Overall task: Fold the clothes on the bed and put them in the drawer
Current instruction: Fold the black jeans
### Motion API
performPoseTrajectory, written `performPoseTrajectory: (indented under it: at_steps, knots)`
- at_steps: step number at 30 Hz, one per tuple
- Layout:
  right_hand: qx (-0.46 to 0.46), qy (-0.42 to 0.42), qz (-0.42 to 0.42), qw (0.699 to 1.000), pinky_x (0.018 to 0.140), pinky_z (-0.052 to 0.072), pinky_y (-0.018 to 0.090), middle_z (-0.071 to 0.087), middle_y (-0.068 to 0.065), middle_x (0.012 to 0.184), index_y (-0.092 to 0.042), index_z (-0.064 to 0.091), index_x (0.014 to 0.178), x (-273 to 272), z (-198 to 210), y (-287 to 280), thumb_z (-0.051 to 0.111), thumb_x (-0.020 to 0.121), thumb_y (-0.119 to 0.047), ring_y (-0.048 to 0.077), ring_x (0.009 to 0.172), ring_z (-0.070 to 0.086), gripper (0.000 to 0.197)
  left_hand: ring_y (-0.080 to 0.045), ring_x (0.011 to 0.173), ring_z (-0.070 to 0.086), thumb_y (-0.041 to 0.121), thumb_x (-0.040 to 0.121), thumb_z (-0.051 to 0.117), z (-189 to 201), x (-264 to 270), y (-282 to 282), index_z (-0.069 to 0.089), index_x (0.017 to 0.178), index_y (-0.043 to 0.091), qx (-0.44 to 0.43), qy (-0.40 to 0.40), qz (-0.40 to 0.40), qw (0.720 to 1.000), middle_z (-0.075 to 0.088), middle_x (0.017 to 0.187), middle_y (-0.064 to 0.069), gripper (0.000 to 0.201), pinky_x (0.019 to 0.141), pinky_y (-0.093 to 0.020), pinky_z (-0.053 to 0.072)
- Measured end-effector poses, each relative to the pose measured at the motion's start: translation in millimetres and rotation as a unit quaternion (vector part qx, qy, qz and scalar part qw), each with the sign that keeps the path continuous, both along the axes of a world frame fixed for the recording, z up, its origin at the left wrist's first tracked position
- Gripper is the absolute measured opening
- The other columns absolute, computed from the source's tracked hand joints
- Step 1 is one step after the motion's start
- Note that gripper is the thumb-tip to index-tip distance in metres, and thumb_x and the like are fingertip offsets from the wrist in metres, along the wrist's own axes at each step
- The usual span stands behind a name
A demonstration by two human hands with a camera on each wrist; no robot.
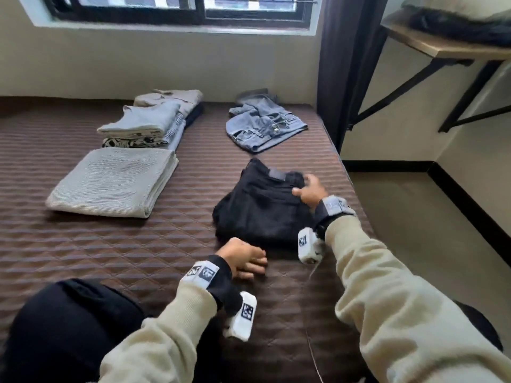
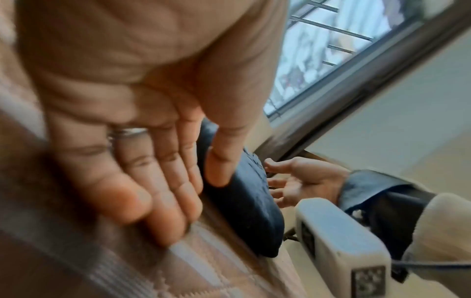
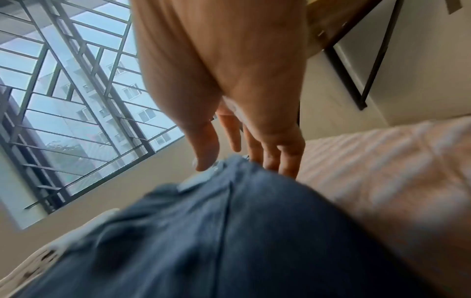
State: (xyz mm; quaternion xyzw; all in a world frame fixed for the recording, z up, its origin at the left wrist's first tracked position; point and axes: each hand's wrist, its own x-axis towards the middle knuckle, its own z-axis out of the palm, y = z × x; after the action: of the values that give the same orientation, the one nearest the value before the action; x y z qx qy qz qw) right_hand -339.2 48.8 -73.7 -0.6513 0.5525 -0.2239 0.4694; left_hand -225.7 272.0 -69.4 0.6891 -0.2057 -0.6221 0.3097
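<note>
Folded black jeans (image 1: pixel 262 208) lie on the brown quilted bed (image 1: pixel 110 258), near its right edge. My right hand (image 1: pixel 308 187) rests with spread, nearly straight fingers on the jeans' far right corner by the waistband; the right wrist view shows my fingers (image 3: pixel 270 157) reaching over the dark fabric (image 3: pixel 203 231). My left hand (image 1: pixel 246 259) lies flat on the bed at the jeans' near edge. In the left wrist view its fingers (image 2: pixel 153 181) are straight and the thumb touches the rounded fold of the jeans (image 2: pixel 244 191).
A crumpled blue denim garment (image 1: pixel 262 125) lies beyond the jeans. At the left are a folded grey piece (image 1: pixel 116 181) and a stack of folded clothes (image 1: pixel 149 125). A dark curtain (image 1: pixel 343 64), a wall shelf (image 1: pixel 448 45) and bare floor (image 1: pixel 414 217) lie to the right.
</note>
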Motion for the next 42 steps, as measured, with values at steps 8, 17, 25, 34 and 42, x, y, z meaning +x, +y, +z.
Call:
performPoseTrajectory:
  at_steps: [8,17,25,34,42]
  knots:
    - [-0.037,-0.017,-0.169,0.985,0.085,0.046,0.033,0.070,0.012,0.100,-0.007,0.068,0.098,-42.1,-27.8,104.1,0.064,0.091,-0.034,0.031,0.098,0.063,0.027,-0.034,0.108,0.058,0.032,0.092,0.059,-6.5,47.1,-11.9,0.067,0.109,0.009,-0.145,-0.422,0.230,0.865,0.064,0.114,-0.016,0.030,0.091,-0.036,0.044]
    - [-0.112,0.025,-0.205,0.972,0.085,0.041,0.042,0.067,0.018,0.105,-0.008,0.061,0.101,-35.4,-28.5,116.7,0.049,0.099,-0.034,0.040,0.102,0.056,0.029,-0.035,0.101,0.059,0.032,0.098,0.050,-17.1,44.2,-10.0,0.060,0.092,0.012,-0.183,-0.406,0.196,0.874,0.067,0.096,-0.012,0.024,0.090,-0.039,0.041]
    - [-0.079,0.201,-0.176,0.960,0.096,0.034,0.044,0.065,0.020,0.114,-0.012,0.060,0.110,-52.7,-25.1,102.9,0.036,0.103,-0.035,0.039,0.109,0.057,0.034,-0.041,0.113,0.055,0.038,0.102,0.028,-23.4,25.1,-10.5,0.050,0.122,0.000,-0.007,-0.466,0.094,0.880,0.058,0.123,-0.027,0.048,0.099,-0.045,0.038]
    - [-0.065,0.070,-0.101,0.990,0.074,0.045,0.033,0.067,0.008,0.084,-0.015,0.060,0.078,-73.2,5.2,47.3,0.059,0.093,-0.041,0.029,0.085,0.061,0.030,-0.039,0.122,0.043,0.050,0.094,0.048,-7.6,55.9,-29.5,0.064,0.106,0.014,-0.040,-0.428,0.171,0.887,0.053,0.124,-0.019,0.041,0.105,-0.042,0.034]
    - [0.062,-0.010,-0.061,0.996,0.054,0.046,0.028,0.057,0.005,0.077,-0.012,0.060,0.081,-6.1,5.0,-36.3,0.076,0.071,-0.048,0.021,0.065,0.058,0.041,-0.040,0.117,0.056,0.057,0.088,0.053,31.1,87.0,-140.1,0.056,0.123,-0.005,-0.090,-0.307,0.109,0.941,0.059,0.128,-0.022,0.071,0.100,-0.044,0.047]
